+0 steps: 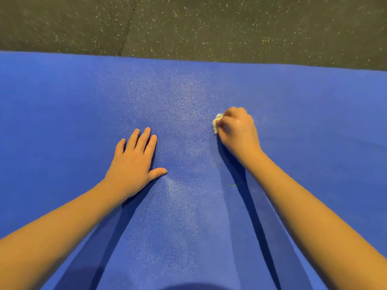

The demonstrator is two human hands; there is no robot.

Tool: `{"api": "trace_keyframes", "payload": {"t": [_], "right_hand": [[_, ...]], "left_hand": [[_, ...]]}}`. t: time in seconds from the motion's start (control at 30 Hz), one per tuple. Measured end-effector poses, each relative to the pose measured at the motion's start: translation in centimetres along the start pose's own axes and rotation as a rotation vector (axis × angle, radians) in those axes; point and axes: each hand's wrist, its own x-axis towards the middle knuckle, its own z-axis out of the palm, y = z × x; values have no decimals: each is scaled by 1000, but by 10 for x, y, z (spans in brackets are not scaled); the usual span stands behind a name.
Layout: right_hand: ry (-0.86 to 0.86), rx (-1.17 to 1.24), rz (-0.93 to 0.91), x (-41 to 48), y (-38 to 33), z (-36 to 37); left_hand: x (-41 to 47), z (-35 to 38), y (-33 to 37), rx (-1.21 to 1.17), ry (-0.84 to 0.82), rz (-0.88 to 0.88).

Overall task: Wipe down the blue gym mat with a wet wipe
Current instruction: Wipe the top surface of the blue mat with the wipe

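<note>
Speckled dark rubber floor (230,24) runs beyond the blue gym mat (62,97) you kneel over. Your right hand (237,130) clutches the balled wet wipe (216,122) against the mat; your left hand (136,158) lies flat, fingers spread, bracing. You look mid-wipe, so next sweep outward toward the unwiped sides. Only a thin green strand (233,185) near your right forearm lies in the way.

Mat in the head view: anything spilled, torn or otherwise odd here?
One small thing: a thin greenish sliver lies on the mat beside the right forearm, likely stray debris. No tear or spill shows. The right hand grips the wipe.
</note>
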Motion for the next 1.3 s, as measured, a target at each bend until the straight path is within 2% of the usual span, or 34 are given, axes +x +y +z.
{"api": "trace_keyframes", "payload": {"t": [0.03, 0.07, 0.1, 0.2, 0.27, 0.33, 0.43, 0.47, 0.5, 0.6, 0.67, 0.73, 0.8, 0.83, 0.87, 0.9, 0.97, 1.03, 1.1, 1.2, 1.23, 1.3], "right_hand": [[68, 8, 147, 0, -1, 2], [111, 31, 217, -5, -8, 6], [109, 64, 202, -12, -19, 10], [-168, 163, -179, -50, -48, 12], [-261, 133, -324, -51, -42, 3], [-163, 13, -207, -39, -25, -4], [74, -72, 210, -32, -19, -5], [110, -51, 237, -38, -28, -3], [83, -12, 187, -48, -39, 1], [-194, 96, -222, -85, -58, 0], [-247, 41, -320, -82, -46, -9], [-134, -45, -165, -72, -29, -14], [30, -40, 132, -67, -22, -12], [82, -10, 222, -70, -27, -9], [87, 25, 232, -77, -36, -5], [31, 62, 162, -88, -48, -1], [-164, 115, -123, -112, -66, 0], [-299, 86, -290, -115, -63, -12], [-242, -26, -221, -103, -49, -17], [-10, -51, 145, -92, -44, -16], [36, -21, 200, -96, -54, -14], [-18, 78, 98, -117, -77, -10]], "left_hand": [[-1, 0, 1, -6, -3, -1], [-2, -1, 2, -15, 0, -3], [-3, -1, 4, -31, 9, -2], [-15, 2, 12, -80, 72, 52], [-30, 6, 21, -78, 41, 85], [-42, 10, 26, -52, -4, 87], [-44, 12, 26, -45, -25, 69], [-44, 11, 26, -41, -22, 69], [-43, 11, 26, -39, -22, 68], [-43, 10, 28, -33, -7, 64], [-45, 8, 30, -44, -7, 53], [-49, 6, 34, -66, 0, 37], [-57, 4, 41, -106, -2, 15], [-63, 4, 44, -127, -2, 3], [-69, 5, 48, -141, -4, -4], [-75, 7, 50, -143, -7, -6], [-85, 12, 51, -121, -23, 4], [-90, 13, 48, -89, -48, 19], [-91, 12, 47, -77, -53, 20], [-95, 8, 52, -123, -59, -13], [-98, 7, 53, -142, -57, -29], [-106, 8, 57, -157, -56, -39]]}}
